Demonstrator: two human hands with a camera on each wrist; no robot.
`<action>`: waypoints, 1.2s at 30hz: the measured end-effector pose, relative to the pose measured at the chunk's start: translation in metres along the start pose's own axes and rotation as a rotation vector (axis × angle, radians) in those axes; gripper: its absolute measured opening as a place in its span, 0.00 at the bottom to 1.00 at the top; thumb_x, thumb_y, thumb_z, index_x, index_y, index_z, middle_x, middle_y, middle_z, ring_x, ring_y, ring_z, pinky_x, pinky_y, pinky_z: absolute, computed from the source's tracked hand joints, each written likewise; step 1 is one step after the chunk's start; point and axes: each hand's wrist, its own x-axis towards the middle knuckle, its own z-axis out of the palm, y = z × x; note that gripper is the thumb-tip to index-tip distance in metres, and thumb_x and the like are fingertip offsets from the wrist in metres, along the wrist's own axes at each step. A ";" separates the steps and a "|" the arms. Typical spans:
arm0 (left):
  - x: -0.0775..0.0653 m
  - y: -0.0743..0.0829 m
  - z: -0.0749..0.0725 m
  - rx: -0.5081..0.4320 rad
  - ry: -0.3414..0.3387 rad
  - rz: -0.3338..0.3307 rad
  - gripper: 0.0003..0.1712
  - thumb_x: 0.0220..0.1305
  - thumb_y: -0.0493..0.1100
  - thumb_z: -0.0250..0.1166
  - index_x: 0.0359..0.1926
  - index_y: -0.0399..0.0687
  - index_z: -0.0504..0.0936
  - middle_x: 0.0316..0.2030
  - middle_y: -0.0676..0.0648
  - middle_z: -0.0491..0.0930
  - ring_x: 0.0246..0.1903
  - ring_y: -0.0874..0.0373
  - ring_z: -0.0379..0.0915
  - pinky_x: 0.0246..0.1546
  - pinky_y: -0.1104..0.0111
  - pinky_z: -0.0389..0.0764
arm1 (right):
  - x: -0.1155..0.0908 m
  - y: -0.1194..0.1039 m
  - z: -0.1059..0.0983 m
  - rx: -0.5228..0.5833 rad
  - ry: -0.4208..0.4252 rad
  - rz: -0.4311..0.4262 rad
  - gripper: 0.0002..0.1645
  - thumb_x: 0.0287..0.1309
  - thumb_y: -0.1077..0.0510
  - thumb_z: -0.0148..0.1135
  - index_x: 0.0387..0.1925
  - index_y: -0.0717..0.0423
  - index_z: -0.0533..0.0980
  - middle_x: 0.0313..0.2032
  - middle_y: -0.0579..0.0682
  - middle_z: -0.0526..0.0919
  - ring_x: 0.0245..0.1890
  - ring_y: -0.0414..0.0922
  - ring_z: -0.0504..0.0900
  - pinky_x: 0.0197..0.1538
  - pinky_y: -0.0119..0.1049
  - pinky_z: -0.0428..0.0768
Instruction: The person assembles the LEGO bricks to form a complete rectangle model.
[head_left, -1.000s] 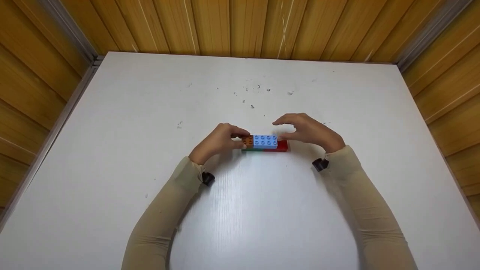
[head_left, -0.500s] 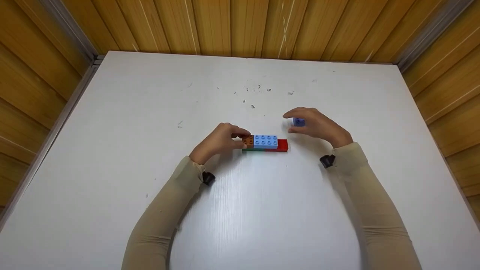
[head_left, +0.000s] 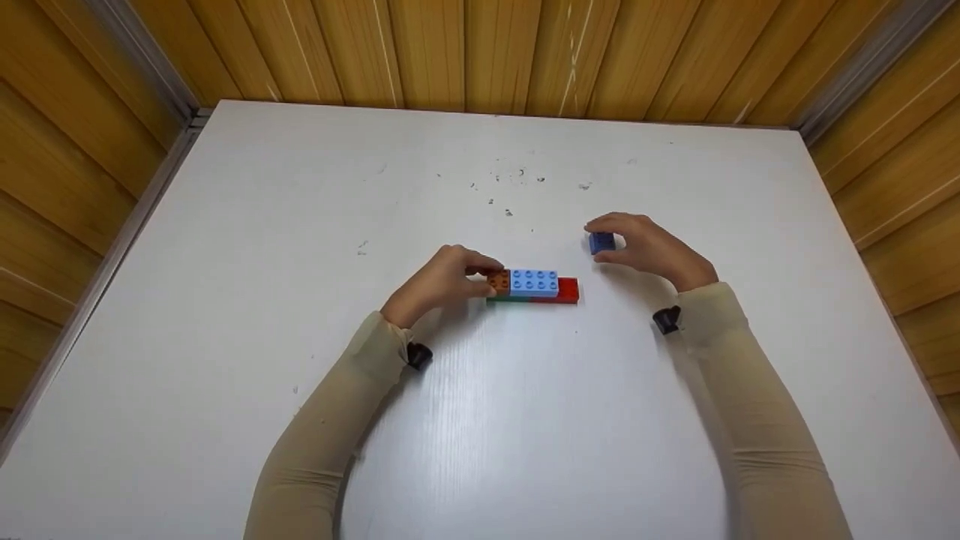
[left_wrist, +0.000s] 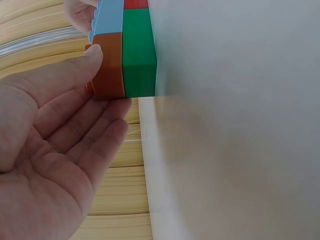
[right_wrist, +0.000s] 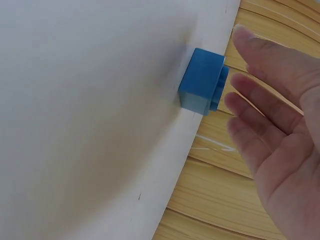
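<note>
The left hand (head_left: 441, 283) is pinching an orange brick (left_wrist: 110, 70) sitting on a green brick (left_wrist: 140, 52), beside a light-blue brick (head_left: 533, 282). The right hand (head_left: 649, 249) is hovering, thumb and fingers apart, holding nothing, close to a dark-blue brick (right_wrist: 202, 74) resting on the worktop (head_left: 525, 420).

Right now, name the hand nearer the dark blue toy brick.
Right: the right hand is beside the dark blue brick; the left hand is farther left, holding the orange brick.
</note>
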 end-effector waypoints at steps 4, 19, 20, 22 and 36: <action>0.000 0.000 0.000 0.006 -0.004 -0.002 0.22 0.58 0.39 0.69 0.55 0.48 0.82 0.51 0.48 0.82 0.49 0.58 0.76 0.55 0.63 0.75 | -0.002 0.003 0.000 -0.025 -0.016 0.040 0.32 0.59 0.60 0.65 0.65 0.57 0.68 0.66 0.57 0.69 0.67 0.57 0.64 0.68 0.55 0.63; -0.001 -0.002 0.000 0.005 -0.003 0.031 0.23 0.57 0.38 0.69 0.55 0.45 0.81 0.51 0.46 0.83 0.50 0.57 0.78 0.55 0.63 0.76 | -0.005 0.014 0.000 -0.017 -0.007 0.050 0.29 0.60 0.63 0.62 0.64 0.60 0.69 0.63 0.59 0.71 0.67 0.58 0.64 0.69 0.56 0.60; -0.001 -0.001 0.000 0.004 -0.004 0.031 0.23 0.57 0.38 0.69 0.55 0.45 0.81 0.51 0.46 0.83 0.50 0.57 0.78 0.55 0.63 0.76 | -0.005 0.014 0.000 -0.016 -0.002 0.041 0.29 0.60 0.64 0.62 0.63 0.61 0.70 0.63 0.60 0.72 0.66 0.58 0.65 0.69 0.56 0.60; -0.001 -0.001 0.000 0.004 -0.004 0.025 0.22 0.58 0.38 0.69 0.55 0.45 0.81 0.51 0.46 0.83 0.50 0.57 0.78 0.55 0.63 0.76 | -0.006 0.015 0.000 -0.009 0.013 0.029 0.28 0.60 0.64 0.62 0.62 0.62 0.71 0.61 0.60 0.73 0.65 0.58 0.66 0.69 0.56 0.61; 0.000 0.001 0.000 0.008 -0.001 0.002 0.23 0.57 0.38 0.69 0.55 0.46 0.82 0.51 0.47 0.83 0.50 0.58 0.77 0.55 0.63 0.76 | -0.006 0.014 0.002 0.031 0.037 0.053 0.27 0.59 0.64 0.63 0.61 0.59 0.72 0.59 0.59 0.75 0.61 0.57 0.70 0.67 0.56 0.64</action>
